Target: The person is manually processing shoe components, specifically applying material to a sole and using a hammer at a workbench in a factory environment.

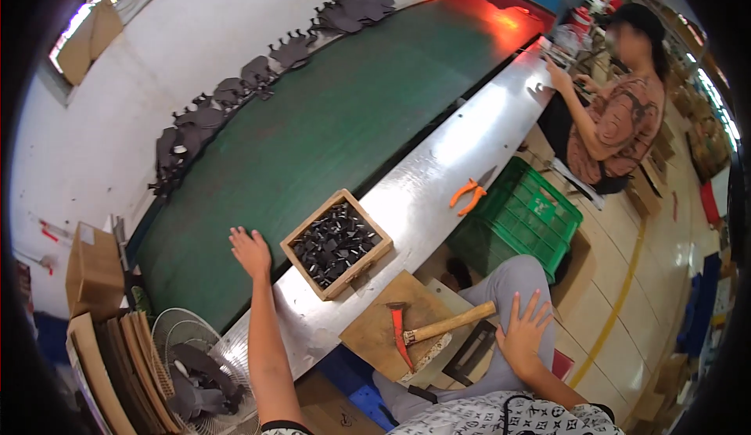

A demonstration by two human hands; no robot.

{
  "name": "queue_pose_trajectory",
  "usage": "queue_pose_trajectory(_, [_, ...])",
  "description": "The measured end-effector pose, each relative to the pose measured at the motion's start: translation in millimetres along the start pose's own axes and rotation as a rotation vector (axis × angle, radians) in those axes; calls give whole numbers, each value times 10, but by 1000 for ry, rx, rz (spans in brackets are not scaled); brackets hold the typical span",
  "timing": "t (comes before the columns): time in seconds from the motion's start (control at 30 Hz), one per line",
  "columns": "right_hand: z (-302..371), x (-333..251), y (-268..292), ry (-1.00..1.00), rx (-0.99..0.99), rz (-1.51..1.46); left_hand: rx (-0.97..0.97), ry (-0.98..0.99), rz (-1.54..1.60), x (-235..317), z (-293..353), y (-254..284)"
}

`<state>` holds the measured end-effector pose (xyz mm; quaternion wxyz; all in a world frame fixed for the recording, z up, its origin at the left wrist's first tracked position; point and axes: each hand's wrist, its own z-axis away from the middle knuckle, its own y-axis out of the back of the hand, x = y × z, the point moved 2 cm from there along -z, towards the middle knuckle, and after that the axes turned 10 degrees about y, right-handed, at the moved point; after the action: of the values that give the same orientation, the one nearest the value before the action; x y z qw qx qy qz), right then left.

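Observation:
My left hand [251,253] lies flat on the green conveyor belt [313,114], fingers spread and holding nothing. Beside it, a wooden box [380,249] full of small black parts [332,243] stands on the metal ledge [438,169]. My right hand [524,332] rests on my grey-trousered knee with its fingers apart, also bare. Between my arms, a hammer [450,322] with a red head and wooden handle lies on a worn brown board [375,321]. Orange-handled pliers [472,193] lie farther along the ledge.
Dark flat pieces [199,118] line the belt's far edge. A green crate [540,208] stands right of the ledge. At lower left are a fan [188,333] and cardboard sheets [117,364]. A co-worker [626,106] sits at the far right by the ledge.

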<state>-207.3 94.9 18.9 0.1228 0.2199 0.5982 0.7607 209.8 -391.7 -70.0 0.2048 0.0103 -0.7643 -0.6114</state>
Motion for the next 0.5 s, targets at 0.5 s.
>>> queue_pose_trajectory(0.5, [186,711,-89,127,338,-561,-411,356,1173,-84,1379,1326])
